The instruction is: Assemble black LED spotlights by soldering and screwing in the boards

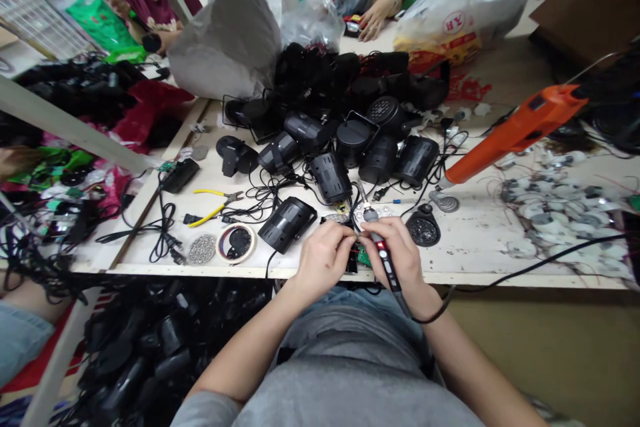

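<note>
My left hand is closed at the table's front edge, thumb and finger pinching what looks like a thin wire. Its fingertips meet those of my right hand, which is wrapped round a soldering iron with a small red display. The iron's tip points away from me, and its cable trails over my right wrist. Below the fingertips lies a small green circuit board, with a black part beside it, mostly hidden by my hands. A black slotted housing lies left of my left hand.
Black housings and cords pile up behind my hands. Yellow-handled pliers, a tape roll and small metal pieces lie left. An orange tool and many white discs are right. Co-worker's hands are opposite.
</note>
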Available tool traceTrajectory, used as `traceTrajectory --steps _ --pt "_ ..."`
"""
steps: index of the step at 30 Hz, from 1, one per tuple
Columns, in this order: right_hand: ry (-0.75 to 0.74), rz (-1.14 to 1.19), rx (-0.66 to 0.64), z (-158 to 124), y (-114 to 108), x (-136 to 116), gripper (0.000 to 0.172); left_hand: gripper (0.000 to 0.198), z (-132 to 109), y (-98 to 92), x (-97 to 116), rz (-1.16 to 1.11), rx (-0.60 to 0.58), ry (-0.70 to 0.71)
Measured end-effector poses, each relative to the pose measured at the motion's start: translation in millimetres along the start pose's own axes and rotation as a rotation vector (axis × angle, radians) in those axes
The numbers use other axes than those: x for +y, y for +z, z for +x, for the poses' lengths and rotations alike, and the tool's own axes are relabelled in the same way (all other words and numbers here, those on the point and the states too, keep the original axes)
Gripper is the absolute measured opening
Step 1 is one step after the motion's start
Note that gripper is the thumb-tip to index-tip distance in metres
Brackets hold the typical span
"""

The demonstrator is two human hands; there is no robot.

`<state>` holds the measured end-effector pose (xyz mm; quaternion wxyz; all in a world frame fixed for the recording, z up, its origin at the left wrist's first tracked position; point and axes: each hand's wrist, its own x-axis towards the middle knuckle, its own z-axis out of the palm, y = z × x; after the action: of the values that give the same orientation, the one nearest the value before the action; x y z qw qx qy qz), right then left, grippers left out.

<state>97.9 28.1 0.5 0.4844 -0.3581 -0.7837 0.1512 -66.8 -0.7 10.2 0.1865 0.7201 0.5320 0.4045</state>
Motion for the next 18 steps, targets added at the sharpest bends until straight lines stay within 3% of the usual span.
traceTrajectory --steps 5,12,18 --pt "0.067 0.036 -0.006 3 -5 1 0.029 0.013 0 0.5 0 0.004 -0.012 -0.002" --pt "0.018 -0.054 0.070 -4 -7 -5 0.036 0.013 0 1.3 1 -0.009 0.015 -0.034" --pt "0.022 -0.151 0.023 -22 -11 -6 0.039 0.013 0 0.9 0 -0.028 0.024 -0.057"
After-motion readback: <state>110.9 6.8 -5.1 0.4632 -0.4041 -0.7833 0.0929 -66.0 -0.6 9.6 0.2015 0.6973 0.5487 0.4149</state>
